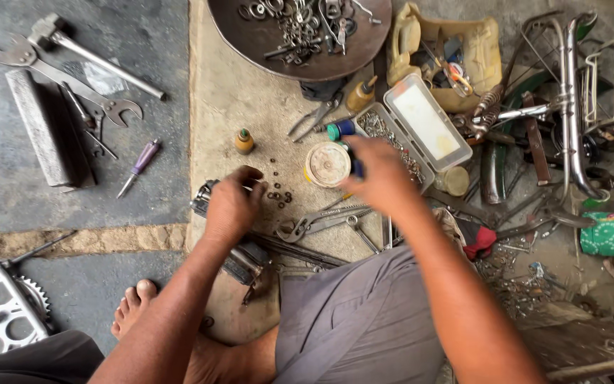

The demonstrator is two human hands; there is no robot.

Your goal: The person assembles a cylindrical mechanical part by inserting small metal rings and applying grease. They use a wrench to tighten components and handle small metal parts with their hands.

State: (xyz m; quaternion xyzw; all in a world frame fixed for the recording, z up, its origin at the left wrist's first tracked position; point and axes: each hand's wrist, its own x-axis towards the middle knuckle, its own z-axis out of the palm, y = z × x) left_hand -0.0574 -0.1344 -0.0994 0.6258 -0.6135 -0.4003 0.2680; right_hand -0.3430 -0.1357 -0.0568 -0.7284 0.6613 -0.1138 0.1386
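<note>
My left hand is closed over a dark bicycle pedal lying on the tan mat, fingertips beside several small steel bearing balls. My right hand reaches forward and grips a blue-handled tool just past a round cream tin lid. What the left fingers pinch is hidden.
A metal bowl of nuts and bolts sits at the top. An open plastic parts box, pliers, a small brown bottle, a purple screwdriver, a spanner, a hammer and bicycle parts surround me. My bare foot rests below.
</note>
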